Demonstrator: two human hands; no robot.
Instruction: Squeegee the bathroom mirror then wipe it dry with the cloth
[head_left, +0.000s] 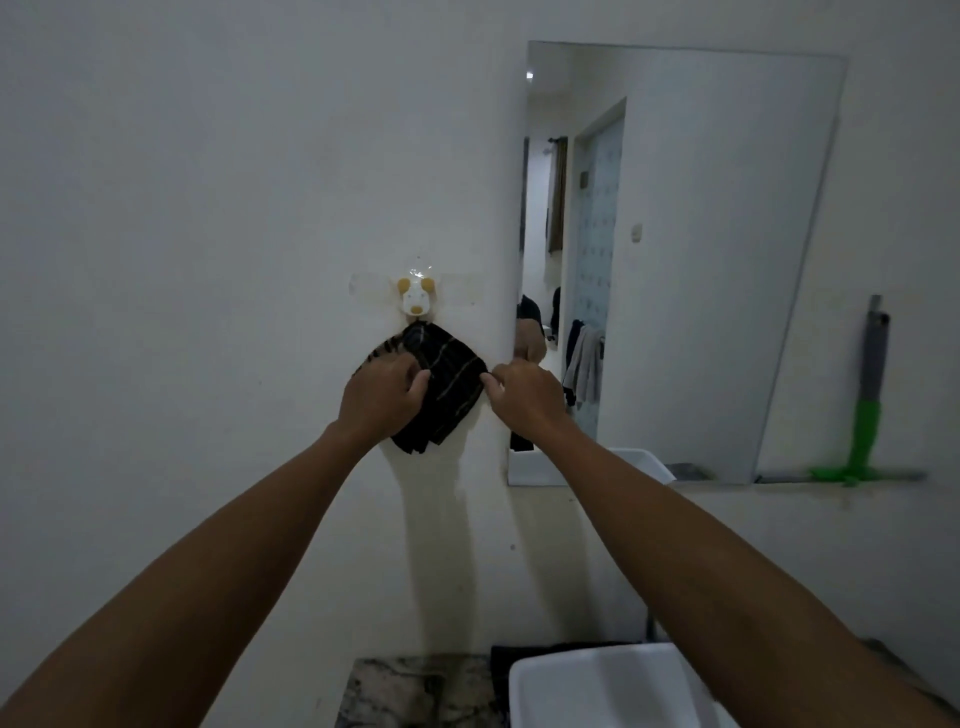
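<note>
**Cloth on hook, both hands on it**

Cloth (447, 384): dark, thin light stripes, hangs from a dog-shaped hook (415, 297) stuck on the white wall (208, 208), left of the mirror (701, 260). Top corner sits at the hook, the rest droops in a diamond shape, flat against the wall.

Left hand (382, 397): fingers curled, gripping the cloth's left side, thumb over the front. Covers the lower left part of the cloth.

Right hand (524, 397): closed in a pinch on the cloth's right corner, just beside the mirror's left edge. Its reflection shows in the glass.

Both forearms bare, reaching up from the bottom of the view.

Mirror: frameless, on the wall to the right, well apart from the hook. Reflects a doorway, hanging clothes and part of a sink.

Squeegee (865, 415): green and grey, stands right of the mirror, handle up, blade down at the level of the mirror's bottom edge. Neither hand touches it.

Below: white sink (597, 686) at bottom right, speckled stone tabletop (415, 691) to its left. A dark item lies between them; cannot tell what.
</note>
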